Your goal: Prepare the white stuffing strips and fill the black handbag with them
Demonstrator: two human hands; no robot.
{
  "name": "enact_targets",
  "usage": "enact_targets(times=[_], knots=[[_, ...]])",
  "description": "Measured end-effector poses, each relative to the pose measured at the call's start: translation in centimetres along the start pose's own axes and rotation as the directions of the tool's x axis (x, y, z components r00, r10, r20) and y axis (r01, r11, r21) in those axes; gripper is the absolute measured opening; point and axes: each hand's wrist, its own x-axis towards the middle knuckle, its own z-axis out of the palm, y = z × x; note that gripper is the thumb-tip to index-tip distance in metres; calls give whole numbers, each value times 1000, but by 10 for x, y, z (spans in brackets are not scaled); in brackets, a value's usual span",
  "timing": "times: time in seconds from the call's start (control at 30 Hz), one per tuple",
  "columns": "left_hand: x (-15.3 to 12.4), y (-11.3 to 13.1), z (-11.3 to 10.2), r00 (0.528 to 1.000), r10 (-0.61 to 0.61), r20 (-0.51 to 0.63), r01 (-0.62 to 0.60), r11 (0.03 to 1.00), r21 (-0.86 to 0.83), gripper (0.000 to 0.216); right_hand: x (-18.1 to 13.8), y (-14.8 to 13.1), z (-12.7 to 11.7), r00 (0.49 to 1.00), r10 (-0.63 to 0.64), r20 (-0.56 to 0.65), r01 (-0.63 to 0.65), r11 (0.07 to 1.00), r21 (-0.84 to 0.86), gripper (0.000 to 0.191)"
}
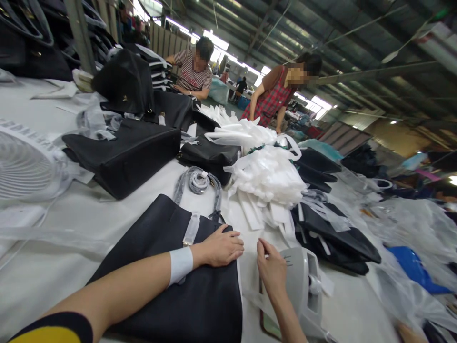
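A black handbag (200,300) lies flat in front of me, its wrapped handle and coiled strap (199,182) stretching away at the top. A pale wrapped tab (192,228) runs down over its upper edge. My left hand (218,246) rests on the bag near its right top corner, fingers extended and nothing gripped. Just right of the bag, my right hand (270,267) is closed with thumb and fingertips together; whatever it may pinch is too small to make out. Beside that hand stands a grey plastic device (302,276) with a small white roll at its side.
White strips (267,174) are heaped beyond the bag. More black bags (124,155) stand to the left, with others (335,238) at right. A white fan (28,162) is at far left, clear plastic (410,228) at right. Two people work across the table.
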Motion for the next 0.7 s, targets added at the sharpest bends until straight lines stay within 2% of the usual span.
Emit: enact_targets(times=[0.07, 0.17, 0.27, 0.33, 0.43, 0.47, 0.5, 0.53, 0.57, 0.6, 0.63, 0.67, 0.7], knots=[[1, -1, -1, 1000, 0, 2, 0, 1000, -7, 32, 36, 14, 11, 1000, -15, -17, 15, 999, -50, 48], [2, -3, -3, 1000, 17, 20, -17, 1000, 6, 34, 80, 24, 30, 999, 0, -42, -11, 969, -249, 47], [3, -5, -4, 999, 28, 44, -29, 999, 14, 36, 106, 20, 41, 999, 37, 22, -27, 931, -363, 36], [4, -6, -4, 998, 25, 57, -26, 1000, 7, 38, 113, 13, 39, 997, 26, 67, -1, 935, -355, 26], [4, -6, -5, 998, 9, 69, -9, 1000, -8, 38, 109, 5, 15, 999, 6, 51, 13, 933, -360, 28], [4, -6, -5, 997, 3, 73, -2, 1000, -12, 38, 104, 4, 2, 999, 36, 38, -23, 950, -313, 30], [4, -6, -5, 997, -3, 79, 4, 1000, -16, 38, 96, 4, -13, 995, 95, 28, -88, 977, -195, 30], [4, -5, -5, 996, -7, 87, 9, 1000, -20, 38, 85, 4, -29, 984, 178, 27, -178, 984, -7, 31], [3, -5, -5, 995, -9, 98, 12, 1000, -26, 39, 72, 4, -46, 962, 270, 40, -272, 938, 215, 32], [3, -5, -5, 994, -10, 111, 14, 999, -33, 40, 56, 4, -61, 933, 354, 63, -348, 844, 409, 34], [2, -4, -5, 992, -11, 124, 16, 999, -41, 40, 38, 3, -75, 901, 426, 75, -398, 747, 533, 38], [1, -4, -5, 991, -9, 133, 16, 999, -47, 41, 19, 1, -88, 873, 484, 60, -426, 697, 577, 42], [1, -3, -5, 991, -7, 136, 13, 999, -47, 42, 0, -1, -98, 847, 532, 19, -448, 694, 563, 47]])
